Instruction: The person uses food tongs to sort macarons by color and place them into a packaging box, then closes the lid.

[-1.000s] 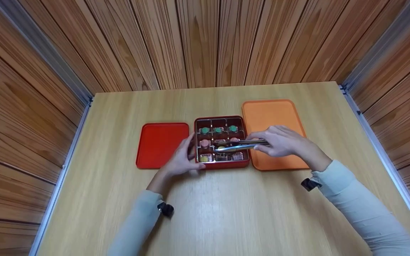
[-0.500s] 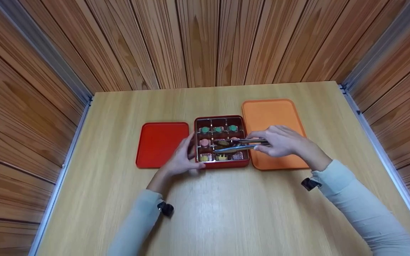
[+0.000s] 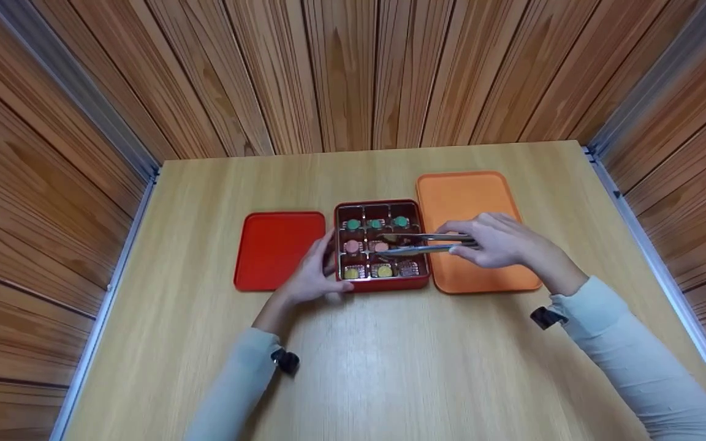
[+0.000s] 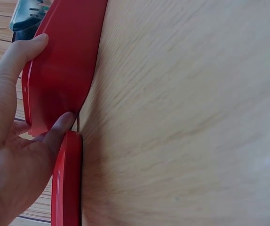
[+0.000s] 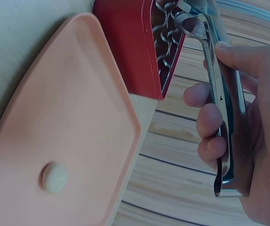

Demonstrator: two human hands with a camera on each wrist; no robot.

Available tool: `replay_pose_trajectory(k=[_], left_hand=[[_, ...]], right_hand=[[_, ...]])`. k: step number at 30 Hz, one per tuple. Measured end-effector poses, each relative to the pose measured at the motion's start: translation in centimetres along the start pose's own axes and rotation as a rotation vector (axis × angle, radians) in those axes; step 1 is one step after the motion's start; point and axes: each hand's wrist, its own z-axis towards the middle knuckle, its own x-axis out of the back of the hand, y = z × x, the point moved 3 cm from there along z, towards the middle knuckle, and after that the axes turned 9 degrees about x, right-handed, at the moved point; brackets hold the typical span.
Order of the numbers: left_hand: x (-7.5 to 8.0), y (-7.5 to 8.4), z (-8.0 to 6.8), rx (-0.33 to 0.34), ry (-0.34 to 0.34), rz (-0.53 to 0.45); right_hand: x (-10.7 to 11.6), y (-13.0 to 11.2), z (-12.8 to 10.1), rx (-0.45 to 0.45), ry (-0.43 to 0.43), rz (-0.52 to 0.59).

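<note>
A red box [image 3: 390, 285] with a divided brown insert stands mid-table. Round pieces lie in it: green ones [image 3: 353, 225] in the back row, pink ones [image 3: 380, 247] in the middle, yellow ones [image 3: 383, 271] in front. My left hand [image 3: 310, 275] holds the box at its front left corner, thumb on the front wall. Metal tongs [image 3: 420, 249] are in my right hand [image 3: 500, 242], fingers curled round their arms. Over the middle row the tongs' tips stand apart. They partly cover the middle right compartment. No coloured piece shows in the front right compartment.
To the left lies a flat red lid or tray [image 3: 282, 248], close beside the box. An orange tray [image 3: 463, 190] lies right of the box, under my right hand; the right wrist view shows one pale round piece [image 5: 55, 178] on it. Wooden walls enclose the table.
My right hand has drawn the tongs a little to the right, uncovering the pink piece in the centre and the yellow piece in front of it. The left hand and box have not moved.
</note>
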Motion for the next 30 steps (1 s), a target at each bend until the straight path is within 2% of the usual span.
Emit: replay_pose_trajectory(k=[5, 15, 21, 30], left_hand=[[0.0, -0.1, 0.0, 0.005, 0.0, -0.015], [0.1, 0.0, 0.0, -0.001, -0.001, -0.03], [0.1, -0.1, 0.0, 0.009, 0.004, -0.018], [-0.1, -0.1, 0.1, 0.022, -0.002, -0.03]], right_hand=[[0.4, 0.8, -1.5, -0.021, 0.018, 0.01], [1.3, 2.0, -4.9, -0.147, 0.012, 0.083], [2.0, 2.5, -6.7, -0.156, 0.024, 0.117], [2.5, 3.5, -8.8, -0.157, 0.058, 0.021]])
